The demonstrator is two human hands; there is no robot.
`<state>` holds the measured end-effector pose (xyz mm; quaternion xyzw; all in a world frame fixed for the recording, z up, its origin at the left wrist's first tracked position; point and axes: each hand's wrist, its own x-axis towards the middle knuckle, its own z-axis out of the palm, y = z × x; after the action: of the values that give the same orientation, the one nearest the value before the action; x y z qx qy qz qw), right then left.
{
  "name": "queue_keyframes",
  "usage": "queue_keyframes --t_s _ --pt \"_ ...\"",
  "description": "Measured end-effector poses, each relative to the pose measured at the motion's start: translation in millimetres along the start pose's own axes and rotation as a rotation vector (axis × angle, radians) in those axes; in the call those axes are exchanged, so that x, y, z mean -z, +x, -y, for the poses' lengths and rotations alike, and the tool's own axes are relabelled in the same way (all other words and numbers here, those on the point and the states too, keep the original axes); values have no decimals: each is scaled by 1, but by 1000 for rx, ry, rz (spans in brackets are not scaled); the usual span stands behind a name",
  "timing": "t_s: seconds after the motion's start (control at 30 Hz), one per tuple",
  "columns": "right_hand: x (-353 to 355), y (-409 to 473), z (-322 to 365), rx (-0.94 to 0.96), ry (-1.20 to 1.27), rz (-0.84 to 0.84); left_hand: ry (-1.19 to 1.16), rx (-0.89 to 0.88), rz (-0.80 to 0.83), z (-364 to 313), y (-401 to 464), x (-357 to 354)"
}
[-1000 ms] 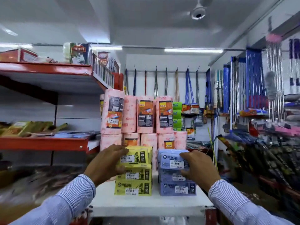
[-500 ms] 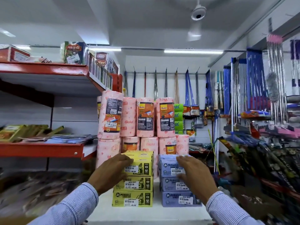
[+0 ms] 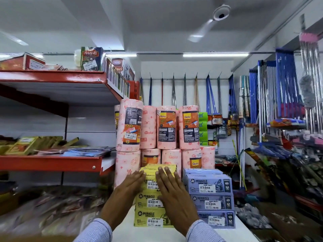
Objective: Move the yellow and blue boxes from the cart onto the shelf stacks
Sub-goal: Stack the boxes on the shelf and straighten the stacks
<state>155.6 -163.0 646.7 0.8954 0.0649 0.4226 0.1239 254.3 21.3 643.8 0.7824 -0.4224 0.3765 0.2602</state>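
Three yellow Miracle boxes (image 3: pixel 150 218) stand stacked on the white shelf top (image 3: pixel 243 231). Beside them on the right is a stack of three blue Miracle boxes (image 3: pixel 209 186). My left hand (image 3: pixel 129 188) lies flat with fingers stretched against the left front of the top yellow box (image 3: pixel 161 167). My right hand (image 3: pixel 172 193) lies flat over the front of the same yellow stack, fingers spread and pointing up. Neither hand closes around a box. The cart is out of view.
Pink Gala kitchen towel rolls (image 3: pixel 166 127) stand in two tiers right behind both stacks. Red shelves (image 3: pixel 50 162) with packets run along the left. Mops and brooms (image 3: pixel 286 88) hang on the right wall and at the back.
My right hand has left the blue stack and moved left onto the yellow stack. My left hand stays at the top yellow box. The view has come closer to the stacks.
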Motion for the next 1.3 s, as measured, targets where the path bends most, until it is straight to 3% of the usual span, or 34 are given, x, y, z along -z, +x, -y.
queue_keyframes --t_s 0.17,0.53,1.0,1.3 --pt "-2 -3 0 -3 -23 -9 -3 -33 -9 6 -2 -4" --pt "6 -13 -7 10 -14 -12 468 -222 -73 -17 -5 -4" --pt "39 -79 -122 -166 -56 -64 359 -300 -3 -134 40 -64" --pt "18 -82 -152 -121 -62 -53 346 -261 75 -154 55 -89"
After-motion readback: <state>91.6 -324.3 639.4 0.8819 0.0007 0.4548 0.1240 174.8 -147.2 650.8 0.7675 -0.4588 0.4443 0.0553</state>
